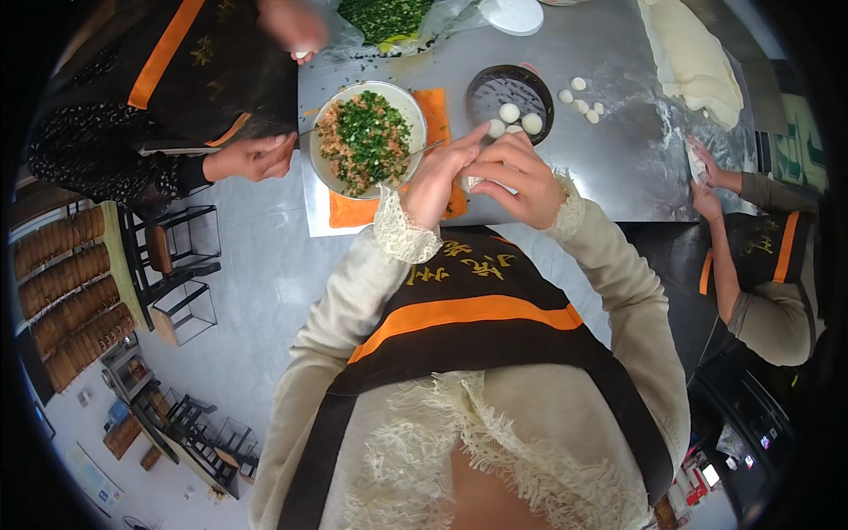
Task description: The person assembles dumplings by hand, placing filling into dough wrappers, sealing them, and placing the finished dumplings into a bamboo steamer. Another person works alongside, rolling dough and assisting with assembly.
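Between my left hand [438,173] and my right hand [520,177] is a small piece of white dough [470,183], partly hidden by the fingers of both. Just beyond them, a round black pan [478,89] holds several white dough balls [509,112] near its close edge. To the left of my hands, a white bowl [415,108] of minced filling topped with chopped green onion [372,136] stands on an orange cloth [432,111]. A metal utensil [426,150] leans over the bowl's right rim.
Small dough pieces [578,84] lie right of the pan on the metal table [616,159]. A large dough sheet [695,63] is at the far right. Chopped greens [384,16] fill a plastic bag behind. Co-workers' hands [255,158] are at left and right [709,199].
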A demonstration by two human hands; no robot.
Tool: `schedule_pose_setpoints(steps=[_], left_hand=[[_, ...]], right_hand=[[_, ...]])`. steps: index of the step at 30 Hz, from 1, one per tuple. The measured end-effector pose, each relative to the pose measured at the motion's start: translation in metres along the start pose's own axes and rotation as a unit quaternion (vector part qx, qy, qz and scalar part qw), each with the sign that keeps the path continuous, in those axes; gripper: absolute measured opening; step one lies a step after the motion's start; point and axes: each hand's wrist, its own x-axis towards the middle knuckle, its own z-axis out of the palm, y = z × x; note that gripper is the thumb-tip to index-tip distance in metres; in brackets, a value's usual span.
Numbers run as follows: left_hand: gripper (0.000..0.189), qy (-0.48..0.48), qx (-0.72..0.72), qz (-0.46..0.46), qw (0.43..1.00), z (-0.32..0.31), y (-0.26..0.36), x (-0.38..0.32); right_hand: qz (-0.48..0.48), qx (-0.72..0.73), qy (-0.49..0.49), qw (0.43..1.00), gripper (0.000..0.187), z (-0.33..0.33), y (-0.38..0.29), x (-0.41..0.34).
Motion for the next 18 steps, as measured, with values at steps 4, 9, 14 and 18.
schedule_pose_setpoints(steps=[4,9,14,18], left_hand=[[0.054,0.016,0.02,0.001,1.0,0.006,-0.021,0.008],[0.051,0.033,-0.012,-0.032,0.999,-0.018,-0.028,0.003],[0.044,0.07,-0.028,-0.061,0.995,-0.027,-0.032,0.002],[0.041,0.083,-0.03,-0.066,0.994,-0.028,-0.031,0.001]], right_hand=[[0.072,0.007,0.01,0.997,0.007,-0.019,0.029,-0.028],[0.356,0.011,0.063,0.932,0.008,-0.042,0.109,-0.054],[0.233,-0.194,0.023,0.953,0.007,-0.019,0.203,-0.078],[0.168,-0.22,-0.008,0.961,0.01,-0.014,0.217,-0.079]])
